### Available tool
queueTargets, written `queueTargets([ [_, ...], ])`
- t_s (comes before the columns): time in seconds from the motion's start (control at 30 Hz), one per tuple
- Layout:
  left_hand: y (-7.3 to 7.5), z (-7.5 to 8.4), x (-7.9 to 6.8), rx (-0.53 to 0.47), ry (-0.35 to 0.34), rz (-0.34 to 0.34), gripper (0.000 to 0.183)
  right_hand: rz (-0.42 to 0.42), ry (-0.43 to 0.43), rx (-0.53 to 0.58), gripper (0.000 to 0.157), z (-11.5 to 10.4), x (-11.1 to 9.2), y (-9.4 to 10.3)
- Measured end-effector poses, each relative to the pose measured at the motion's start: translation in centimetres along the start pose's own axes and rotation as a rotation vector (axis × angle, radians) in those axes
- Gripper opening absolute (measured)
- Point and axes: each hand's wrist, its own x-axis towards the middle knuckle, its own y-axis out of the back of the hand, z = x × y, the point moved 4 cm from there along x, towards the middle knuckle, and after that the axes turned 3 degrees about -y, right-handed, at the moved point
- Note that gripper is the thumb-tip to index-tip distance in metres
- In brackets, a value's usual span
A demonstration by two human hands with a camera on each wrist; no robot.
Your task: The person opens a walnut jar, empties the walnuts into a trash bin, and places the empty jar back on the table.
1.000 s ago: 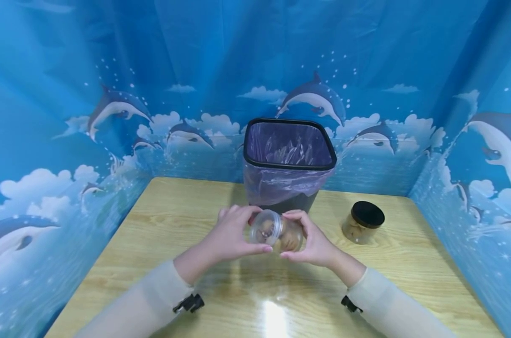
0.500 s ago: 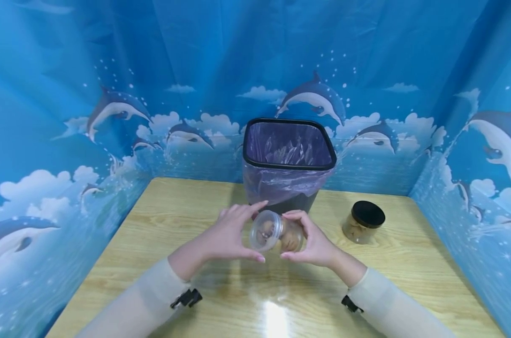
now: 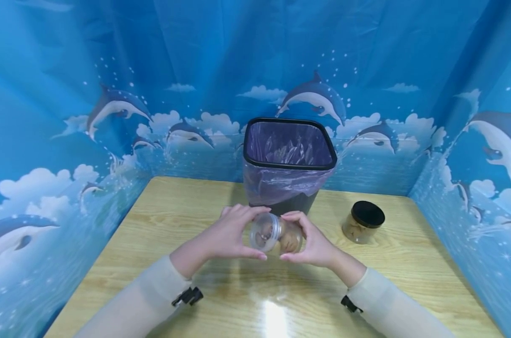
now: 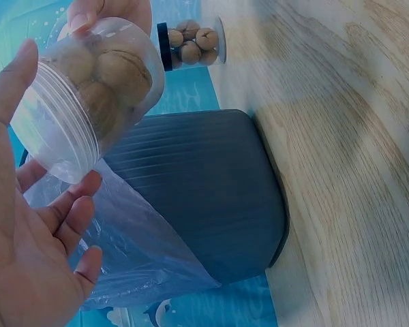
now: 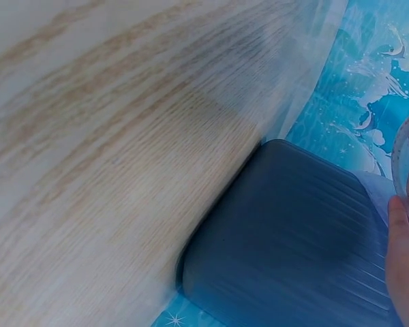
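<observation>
Nearest the camera, two cream sleeves point(image 3: 145, 305) reach forward over the wooden table point(image 3: 162, 234), with a bright glare patch between them. Just beyond, both hands meet above the middle of the table around a clear plastic jar point(image 3: 276, 233) of walnuts, held off the surface and tipped on its side with its open, threaded mouth pointing left.

The right hand point(image 3: 312, 241) has its grip closed on the jar's body, thumb below and fingers curled over the top. The left hand point(image 3: 227, 234) sits at the mouth end; the head view shows its thumb under the rim and its fingers arched over it. In the left wrist view the palm is open, the thumb lies along the threaded rim, and the fingers point(image 4: 75, 211) spread loosely beneath the jar's mouth, so its grip is wide and only lightly touching, not wrapped around.

Directly behind the hands stands a dark bin point(image 3: 290, 162) lined with a purple bag, its base near the jar. To the right of the bin, well apart from the hands, a second jar point(image 3: 362, 228) with a black lid stands upright on the table, also holding walnuts. Farthest back hangs a blue curtain point(image 3: 154, 70) printed with dolphins.
</observation>
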Motion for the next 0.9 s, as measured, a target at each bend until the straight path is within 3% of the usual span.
queueTargets([
  [0.27, 0.0, 0.1, 0.0, 0.027, 0.059, 0.017, 0.104, 0.012, -0.019, -0.026, 0.087, -0.1, 0.1, -0.1],
  [0.53, -0.3, 0.4, 0.0, 0.055, 0.156, 0.026, 0.097, 0.013, 0.024, -0.018, 0.080, -3.5, 0.6, -0.2],
  [0.9, -0.7, 0.8, -0.2, 0.054, 0.242, 0.075, 0.092, 0.016, -0.007, -0.024, 0.079, -3.7, 0.5, -0.2],
])
